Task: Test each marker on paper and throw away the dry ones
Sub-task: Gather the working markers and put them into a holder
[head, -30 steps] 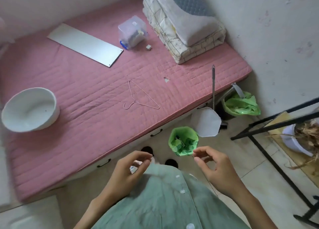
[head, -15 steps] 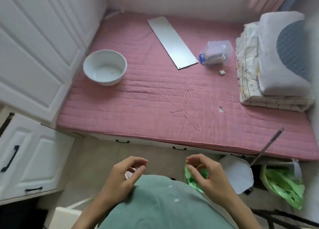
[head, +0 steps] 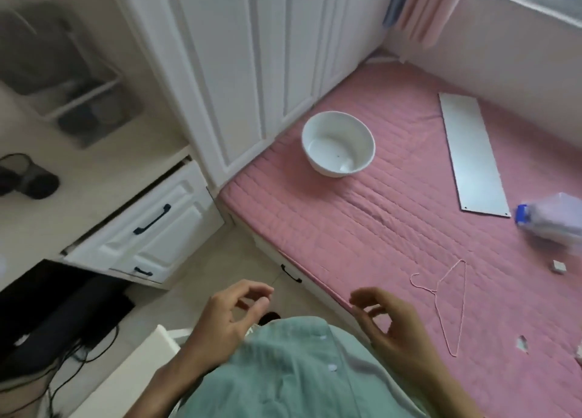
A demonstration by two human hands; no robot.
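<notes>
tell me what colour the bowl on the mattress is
White, inside and out. The bowl shows plainly in the head view, resting on the pink quilted mattress.

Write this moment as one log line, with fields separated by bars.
left hand: loosely curled, empty | right hand: loosely curled, empty | marker, paper: not visible | white bowl: on pink mattress

Pink quilted bed cover (head: 393, 216), ribbed in stitched lines; white bowl (head: 338, 143); pale pink wire hanger (head: 447, 301); grey-white flat panel (head: 472, 153); sage-green buttoned shirt (head: 283, 370); white panelled cupboards (head: 252, 55) with black handles (head: 152, 219).
</notes>
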